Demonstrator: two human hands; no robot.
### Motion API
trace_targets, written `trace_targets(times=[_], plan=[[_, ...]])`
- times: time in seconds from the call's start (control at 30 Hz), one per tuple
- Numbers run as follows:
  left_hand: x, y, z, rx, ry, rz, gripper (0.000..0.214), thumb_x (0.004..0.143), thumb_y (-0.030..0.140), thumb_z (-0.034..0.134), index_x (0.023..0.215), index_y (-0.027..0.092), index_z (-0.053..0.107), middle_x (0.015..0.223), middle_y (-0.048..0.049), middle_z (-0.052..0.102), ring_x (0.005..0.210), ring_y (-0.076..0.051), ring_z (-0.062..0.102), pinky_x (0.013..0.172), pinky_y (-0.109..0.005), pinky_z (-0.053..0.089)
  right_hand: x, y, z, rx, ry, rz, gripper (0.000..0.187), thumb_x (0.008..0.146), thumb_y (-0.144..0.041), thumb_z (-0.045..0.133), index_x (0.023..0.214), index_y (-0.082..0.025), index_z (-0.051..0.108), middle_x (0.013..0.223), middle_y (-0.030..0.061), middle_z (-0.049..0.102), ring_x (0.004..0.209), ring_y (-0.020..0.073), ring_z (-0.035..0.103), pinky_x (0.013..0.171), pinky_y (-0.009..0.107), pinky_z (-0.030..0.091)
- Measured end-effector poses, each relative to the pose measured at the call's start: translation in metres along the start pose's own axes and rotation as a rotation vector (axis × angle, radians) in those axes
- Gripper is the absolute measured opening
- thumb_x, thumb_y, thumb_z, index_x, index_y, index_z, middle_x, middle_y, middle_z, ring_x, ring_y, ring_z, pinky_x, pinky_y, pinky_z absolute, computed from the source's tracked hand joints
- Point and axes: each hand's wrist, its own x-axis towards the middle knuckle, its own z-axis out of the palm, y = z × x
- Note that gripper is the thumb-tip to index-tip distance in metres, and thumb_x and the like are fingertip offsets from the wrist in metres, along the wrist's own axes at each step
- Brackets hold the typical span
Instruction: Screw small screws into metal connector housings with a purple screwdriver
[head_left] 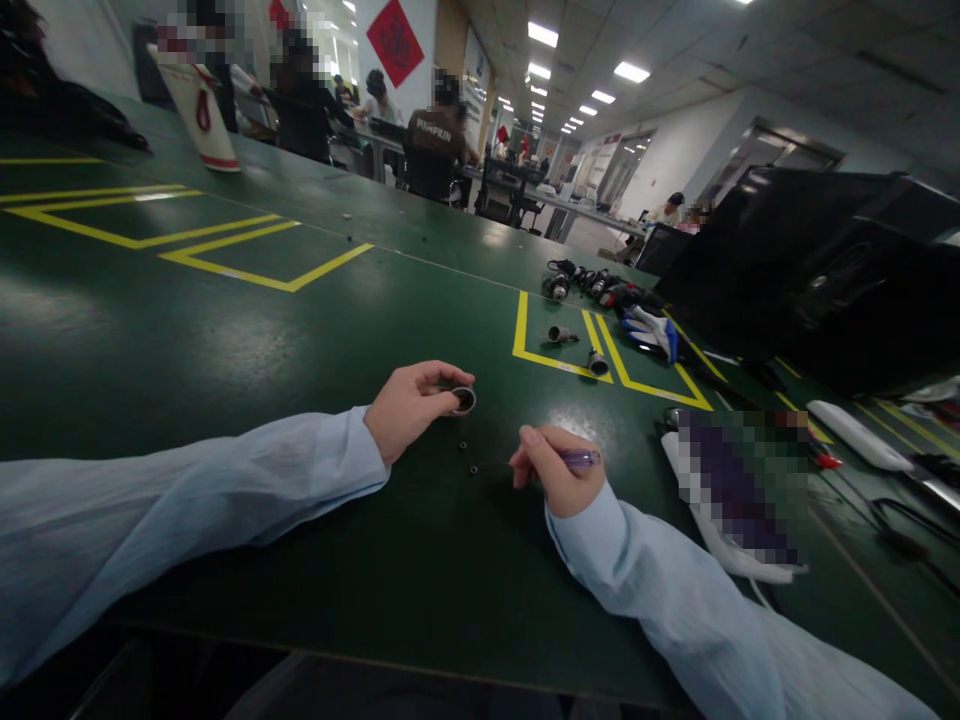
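My left hand (412, 405) is closed around a small round metal cup-shaped part (466, 401), its open end facing right. In my right hand (559, 468) is a screwdriver (581, 459) with a clear purple handle, gripped between thumb and fingers. Its thin shaft points left, and the tip is at or very near a tiny dark ring-like piece (473, 469) on the table. Another such tiny piece (463, 446) lies just beyond it, below the metal part. Whether the tip touches the nearer piece I cannot tell.
On the green table (315, 580), two metal fittings (597, 363) lie by a yellow-taped rectangle. Behind them are dark cabled parts (559, 286) and a blue-white glove (651, 332). A white-edged device (701, 520) with a blurred screen lies right. A black case (817, 270) stands back right. People sit beyond.
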Motion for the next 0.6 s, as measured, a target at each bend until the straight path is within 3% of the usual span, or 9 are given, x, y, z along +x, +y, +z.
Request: trace_targets(times=[0.3, 0.6], plan=[[-0.0007, 0.0022, 0.0019, -0.003, 0.0, -0.017, 0.02, 0.06, 0.01, 0.063, 0.08, 0.012, 0.063, 0.088, -0.0054, 0.066, 0.08, -0.018, 0.063, 0.077, -0.038, 0.053, 0.0, -0.0012, 0.0029, -0.006, 0.007, 0.019, 0.038, 0.078, -0.04, 0.048, 0.048, -0.017, 0.054, 0.037, -0.0025, 0.049, 0.036, 0.008, 0.046, 0.041, 0.021, 0.036], [-0.0016, 0.0049, 0.0002, 0.003, -0.015, -0.054, 0.031, 0.06, 0.007, 0.066, 0.091, 0.012, 0.064, 0.091, -0.0054, 0.067, 0.084, -0.018, 0.063, 0.083, -0.038, 0.051, 0.0075, 0.0045, 0.0, 0.099, 0.074, 0.165, 0.036, 0.076, -0.039, 0.051, 0.047, -0.016, 0.053, 0.035, -0.0031, 0.048, 0.033, 0.0073, 0.045, 0.036, 0.019, 0.035]])
